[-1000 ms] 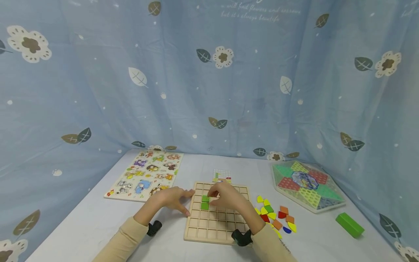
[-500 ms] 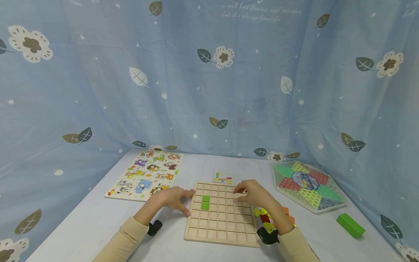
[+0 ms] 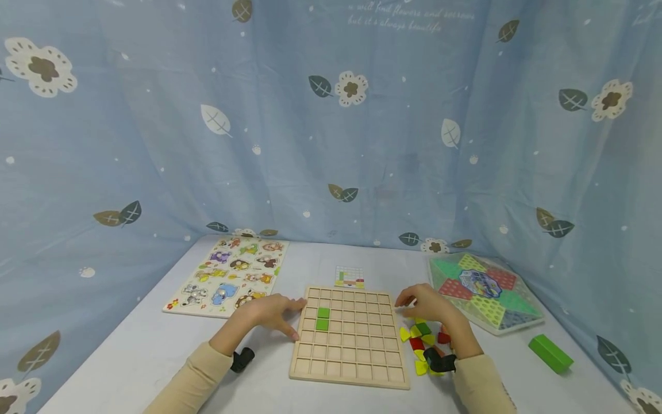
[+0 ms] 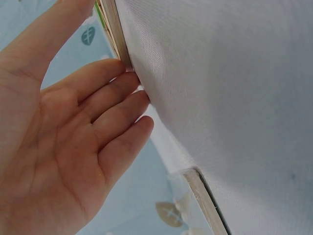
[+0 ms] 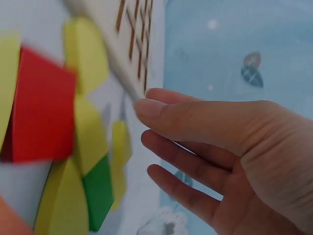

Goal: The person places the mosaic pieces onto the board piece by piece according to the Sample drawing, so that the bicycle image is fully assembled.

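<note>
Two green tiles (image 3: pixel 323 313) sit in the wooden grid board (image 3: pixel 357 348), one directly beyond the other in the second column from the left, and we see the board lying flat in the middle of the desk (image 3: pixel 129 356). Our left hand (image 3: pixel 274 314) is spread wide, thumb well apart from the fingers, and touches the board's left edge. Our right hand (image 3: pixel 426 302) is loosely bent and holds nothing, its thumb and fingertips just beside the board's right edge (we cannot tell whether they touch it). Below and around that hand lie loose pieces (image 3: pixel 421 368) in yellow, red and green, partly hidden by our wrist. Beyond the board we have a small printed card (image 3: pixel 349 277). An animal puzzle (image 3: pixel 214 310) lies to our left; to our right are a hexagonal game box (image 3: pixel 488 293) and a long green block (image 3: pixel 550 353). Behind everything hangs a blue curtain (image 3: pixel 289 172).
</note>
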{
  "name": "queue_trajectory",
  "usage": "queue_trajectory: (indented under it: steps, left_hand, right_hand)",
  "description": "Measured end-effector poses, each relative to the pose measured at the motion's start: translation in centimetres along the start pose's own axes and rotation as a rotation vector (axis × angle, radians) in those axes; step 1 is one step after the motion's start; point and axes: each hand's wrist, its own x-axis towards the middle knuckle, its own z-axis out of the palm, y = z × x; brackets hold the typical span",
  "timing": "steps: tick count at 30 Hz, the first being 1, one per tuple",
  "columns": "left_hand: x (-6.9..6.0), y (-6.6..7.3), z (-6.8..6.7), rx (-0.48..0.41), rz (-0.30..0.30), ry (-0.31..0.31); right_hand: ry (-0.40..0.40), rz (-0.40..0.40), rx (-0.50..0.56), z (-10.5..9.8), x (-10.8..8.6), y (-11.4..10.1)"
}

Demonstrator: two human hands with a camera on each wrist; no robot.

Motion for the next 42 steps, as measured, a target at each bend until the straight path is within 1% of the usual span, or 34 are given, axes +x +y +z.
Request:
queue_trajectory:
  steps: [3, 7, 14, 16, 21, 23, 27, 32, 36, 42]
  left_hand:
    - [-0.1, -0.1, 0.0, -0.004, 0.001, 0.001]
    - [-0.1, -0.2, 0.0, -0.007, 0.008, 0.007]
    - [-0.2, -0.2, 0.0, -0.011, 0.009, 0.008]
    - [-0.2, -0.2, 0.0, -0.01, 0.006, 0.009]
    - [-0.2, -0.1, 0.0, -0.005, 0.001, 0.008]
    - [-0.2, 0.0, 0.0, -0.002, -0.003, 0.006]
    - [-0.1, 0.1, -0.1, 0.001, -0.012, 0.003]
    - [-0.1, 0.2, 0.0, 0.003, -0.022, 0.004]
    - [-0.1, 0.1, 0.1, 0.015, -0.028, 0.007]
    - [-0.1, 0.2, 0.0, 0.021, -0.025, 0.011]
  right_hand:
    - [-0.024, 0.045, 0.035, 0.0, -0.2, 0.8]
    - [-0.037, 0.072, 0.073, 0.0, -0.1, 1.3]
    - [0.002, 0.052, 0.05, 0.3, -0.1, 1.8]
    - [0.014, 0.062, 0.037, 0.4, -0.2, 1.8]
    - [0.015, 0.115, 0.059, 0.3, -0.4, 1.5]
    - [0.008, 0.112, 0.068, 0.2, -0.6, 1.5]
    - [0.002, 0.085, 0.054, 0.2, -0.7, 1.5]
    - [0.018, 0.099, 0.032, 0.2, -0.7, 1.7]
    - [0.035, 0.095, 0.013, 0.2, -0.6, 1.7]
    - [0.066, 0.031, 0.001, 0.3, -0.1, 1.1]
